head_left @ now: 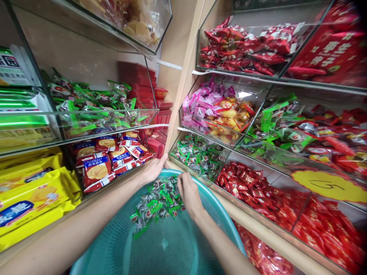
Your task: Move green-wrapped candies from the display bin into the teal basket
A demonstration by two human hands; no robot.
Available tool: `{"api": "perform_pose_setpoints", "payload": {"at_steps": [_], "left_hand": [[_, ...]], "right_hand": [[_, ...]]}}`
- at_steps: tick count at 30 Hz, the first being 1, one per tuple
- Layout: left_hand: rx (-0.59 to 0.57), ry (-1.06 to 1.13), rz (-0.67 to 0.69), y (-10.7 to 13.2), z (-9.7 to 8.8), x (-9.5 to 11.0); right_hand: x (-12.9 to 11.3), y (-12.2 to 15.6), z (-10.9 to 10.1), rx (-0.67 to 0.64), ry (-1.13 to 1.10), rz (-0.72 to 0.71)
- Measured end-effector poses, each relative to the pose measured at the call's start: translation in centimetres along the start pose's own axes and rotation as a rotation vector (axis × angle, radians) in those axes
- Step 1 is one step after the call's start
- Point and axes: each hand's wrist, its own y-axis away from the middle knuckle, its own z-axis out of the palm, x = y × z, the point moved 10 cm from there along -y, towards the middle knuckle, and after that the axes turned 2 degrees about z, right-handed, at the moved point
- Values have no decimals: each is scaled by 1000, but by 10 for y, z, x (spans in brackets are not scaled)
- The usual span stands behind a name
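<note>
A teal plastic basket (218,202) with a mesh wall and floor is tilted in front of me. Green-and-clear wrapped candies (157,204) lie heaped against its far side. My left hand (153,169) is at the far rim by the wooden post, its visible fingers stretched out and some hidden from view. Inside the basket, my right hand (187,189) is closed with curled fingers at the right edge of the candy heap; what is in them is hidden. Similar small green-wrapped candies (197,154) fill a clear shelf bin just beyond my right hand.
A wooden post (183,84) divides two shelf units. On the left are blue-and-red cookie packets (97,170) and yellow packages (37,191). To the right, clear bins hold red-wrapped candies (246,179) and pink packets (203,101). A yellow price tag (329,185) sticks out.
</note>
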Motion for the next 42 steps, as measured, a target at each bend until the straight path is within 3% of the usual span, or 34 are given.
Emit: {"api": "perform_pose_setpoints", "payload": {"at_steps": [16, 19, 23, 27, 36, 42], "left_hand": [[-9, -1, -5, 2, -1, 1], [-4, -7, -5, 2, -1, 2], [-15, -2, -24, 2, -1, 1], [-14, 3, -17, 0, 1, -2], [-15, 6, 1, 1, 1, 1], [-9, -3, -2, 1, 1, 0]], "right_hand": [[-4, 3, 0, -32, 216, -13], [-8, -2, -21, 80, 250, -52], [-4, -5, -64, 290, 406, -53], [14, -2, -85, 337, 568, 44], [30, 0, -61, 185, 759, 29], [29, -2, -60, 172, 830, 23]]}}
